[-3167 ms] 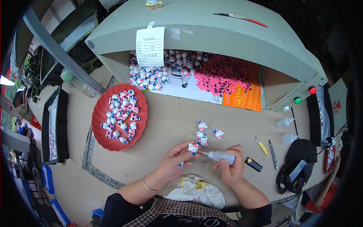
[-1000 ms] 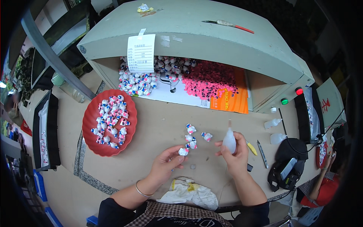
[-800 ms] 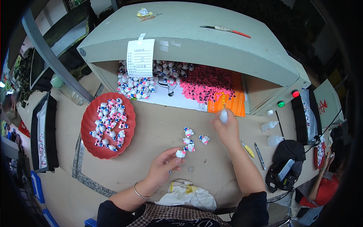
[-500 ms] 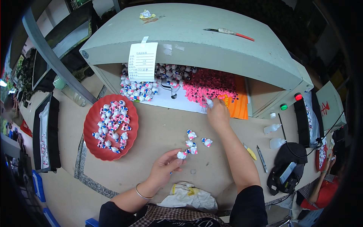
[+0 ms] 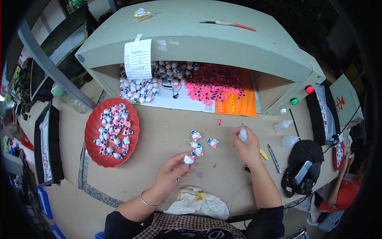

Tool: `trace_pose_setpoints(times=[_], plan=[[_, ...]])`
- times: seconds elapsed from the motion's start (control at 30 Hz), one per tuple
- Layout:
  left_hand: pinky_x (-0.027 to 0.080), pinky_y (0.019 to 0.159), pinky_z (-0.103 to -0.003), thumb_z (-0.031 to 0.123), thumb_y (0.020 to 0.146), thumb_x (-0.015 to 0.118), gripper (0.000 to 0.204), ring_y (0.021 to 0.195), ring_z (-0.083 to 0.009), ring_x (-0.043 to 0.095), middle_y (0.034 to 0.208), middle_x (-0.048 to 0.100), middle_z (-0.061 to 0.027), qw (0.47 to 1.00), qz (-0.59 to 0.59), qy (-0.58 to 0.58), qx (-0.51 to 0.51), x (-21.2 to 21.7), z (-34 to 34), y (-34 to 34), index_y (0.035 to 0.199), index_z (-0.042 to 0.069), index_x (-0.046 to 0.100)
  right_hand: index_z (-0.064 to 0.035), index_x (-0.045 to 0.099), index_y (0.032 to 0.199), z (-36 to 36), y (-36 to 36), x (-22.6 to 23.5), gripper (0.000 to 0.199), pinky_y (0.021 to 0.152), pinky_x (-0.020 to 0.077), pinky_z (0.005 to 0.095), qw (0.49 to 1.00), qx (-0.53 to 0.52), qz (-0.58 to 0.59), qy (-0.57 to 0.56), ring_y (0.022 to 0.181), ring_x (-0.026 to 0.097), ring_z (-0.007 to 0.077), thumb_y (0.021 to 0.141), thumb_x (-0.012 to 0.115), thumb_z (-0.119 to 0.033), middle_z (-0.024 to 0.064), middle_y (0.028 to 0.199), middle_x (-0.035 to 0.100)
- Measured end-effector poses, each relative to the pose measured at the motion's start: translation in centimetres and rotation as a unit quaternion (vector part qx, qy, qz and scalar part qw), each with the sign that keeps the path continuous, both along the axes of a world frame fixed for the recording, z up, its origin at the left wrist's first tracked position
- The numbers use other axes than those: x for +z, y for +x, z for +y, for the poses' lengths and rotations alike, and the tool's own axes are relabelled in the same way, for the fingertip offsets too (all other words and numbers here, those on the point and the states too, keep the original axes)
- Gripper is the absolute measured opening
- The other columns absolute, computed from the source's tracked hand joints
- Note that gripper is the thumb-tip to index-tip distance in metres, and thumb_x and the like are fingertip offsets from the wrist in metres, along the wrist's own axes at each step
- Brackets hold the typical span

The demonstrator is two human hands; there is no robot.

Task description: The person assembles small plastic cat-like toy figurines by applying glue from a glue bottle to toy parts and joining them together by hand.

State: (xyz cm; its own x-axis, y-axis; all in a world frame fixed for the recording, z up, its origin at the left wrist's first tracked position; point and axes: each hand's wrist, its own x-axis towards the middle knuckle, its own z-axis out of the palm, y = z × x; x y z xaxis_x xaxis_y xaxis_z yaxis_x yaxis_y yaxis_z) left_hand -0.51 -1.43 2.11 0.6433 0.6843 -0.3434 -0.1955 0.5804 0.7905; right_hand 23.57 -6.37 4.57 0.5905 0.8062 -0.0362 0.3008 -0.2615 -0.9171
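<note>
My left hand (image 5: pixel 170 175) pinches a small white figurine (image 5: pixel 188 159) with blue and pink marks between thumb and fingertips, holding it just above the tan tabletop (image 5: pixel 167 135). A thin bangle (image 5: pixel 145 201) sits on that wrist. Just beyond the pinched piece, a little cluster of finished figurines (image 5: pixel 197 144) lies on the table, close to my fingertips but not touching them.

My right hand (image 5: pixel 247 148) is closed around a small white squeeze bottle (image 5: pixel 242 134), nozzle pointing up and away from me. It sits to the right of the cluster, well apart from my left hand. A tiny pink bit (image 5: pixel 219 122) lies on the table a little beyond and to the left of the bottle.

Far to the left of my left hand stands a red plate (image 5: pixel 92 131) heaped with more of the same figurines. Ahead of both hands, under a pale green shelf (image 5: pixel 207 44), lie a pile of figurines (image 5: pixel 139 89), a spread of small pink parts (image 5: pixel 213 83) and an orange sheet (image 5: pixel 238 105). Right of my right hand lie a yellow cutter (image 5: pixel 264 154), tweezers (image 5: pixel 273 158) and two more small bottles (image 5: pixel 286 133). Near my body, between my forearms, lies a crumpled white rag (image 5: pixel 201 203).
</note>
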Motion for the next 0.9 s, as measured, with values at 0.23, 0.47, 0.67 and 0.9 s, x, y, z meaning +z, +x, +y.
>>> trace_pose_setpoints(times=[0.23, 0.47, 0.67, 0.9], plan=[[0.046, 0.071, -0.026, 0.006, 0.083, 0.052, 0.036, 0.093, -0.0146, 0.054, 0.103, 0.055, -0.0038, 1.0, 0.01, -0.003, -0.002, -0.4, -0.2, -0.1, 0.119, 0.01, 0.047, -0.0004, 0.054, 0.09, 5.0, 0.3, -2.9, 0.019, 0.069, 0.0453, 0.0392, 0.975, 0.019, -0.215, -0.049, 0.079, 0.057, 0.0341, 0.074, 0.058, -0.011, 0.0175, 0.088, 0.057], [0.047, 0.07, -0.026, 0.006, 0.083, 0.052, 0.036, 0.093, -0.0142, 0.054, 0.103, 0.055, -0.0034, 1.0, 0.006, -0.001, -0.017, -0.4, -0.1, -0.1, 0.119, 0.01, 0.047, -0.0004, 0.053, 0.098, 6.2, -0.1, -3.5, 0.027, 0.07, 0.0451, 0.0409, 0.951, 0.08, -0.277, -0.108, 0.08, 0.056, 0.0363, 0.075, 0.059, -0.012, 0.0202, 0.089, 0.055], [0.048, 0.065, -0.022, 0.002, 0.083, 0.051, 0.035, 0.089, -0.0142, 0.057, 0.104, 0.056, -0.0054, 1.0, -0.01, -0.012, -0.012, -0.5, 0.0, -0.3, 0.117, 0.008, 0.048, -0.0013, 0.052, 0.097, 2.7, -0.7, 0.3, 0.026, 0.066, 0.046, 0.0292, 0.996, 0.067, 0.029, -0.042, 0.074, 0.058, 0.0197, 0.071, 0.056, -0.002, 0.0098, 0.08, 0.058], [0.048, 0.071, -0.024, 0.002, 0.084, 0.049, 0.036, 0.093, -0.0126, 0.055, 0.111, 0.053, -0.0049, 0.987, -0.04, 0.067, -0.142, 0.7, -0.9, 0.7, 0.119, 0.008, 0.046, -0.0041, 0.054, 0.098, -3.2, -6.7, -0.6, 0.027, 0.063, 0.0466, 0.0258, 0.98, 0.165, 0.102, 0.049, 0.074, 0.057, 0.0136, 0.072, 0.059, -0.001, 0.0058, 0.08, 0.058]])
